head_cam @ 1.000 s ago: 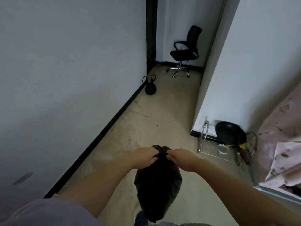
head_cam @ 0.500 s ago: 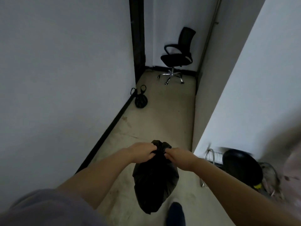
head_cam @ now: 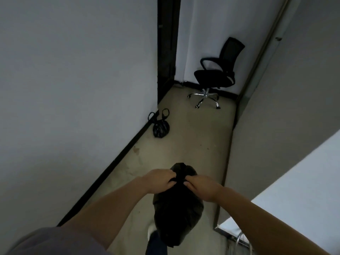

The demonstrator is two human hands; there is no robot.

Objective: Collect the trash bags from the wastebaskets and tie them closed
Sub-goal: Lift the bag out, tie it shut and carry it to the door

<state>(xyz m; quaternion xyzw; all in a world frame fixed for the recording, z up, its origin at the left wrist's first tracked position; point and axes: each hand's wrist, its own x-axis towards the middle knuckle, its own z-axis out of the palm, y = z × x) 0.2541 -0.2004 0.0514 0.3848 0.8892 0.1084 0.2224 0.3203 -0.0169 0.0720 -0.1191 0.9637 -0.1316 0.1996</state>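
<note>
Hallway view: left hand (head_cam: 161, 181) & right hand (head_cam: 200, 186) both pinch the neck of a black bag (head_cam: 177, 212) hanging mid-air, knot apparently unfinished. A tied bag (head_cam: 161, 127) sits by the wall, near a chair (head_cam: 217, 74).

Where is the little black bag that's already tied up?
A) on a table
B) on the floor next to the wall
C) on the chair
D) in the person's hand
B, the little tied bag sits on the floor by the left wall, short of the chair; the hands hold a different, bigger bag.
</note>
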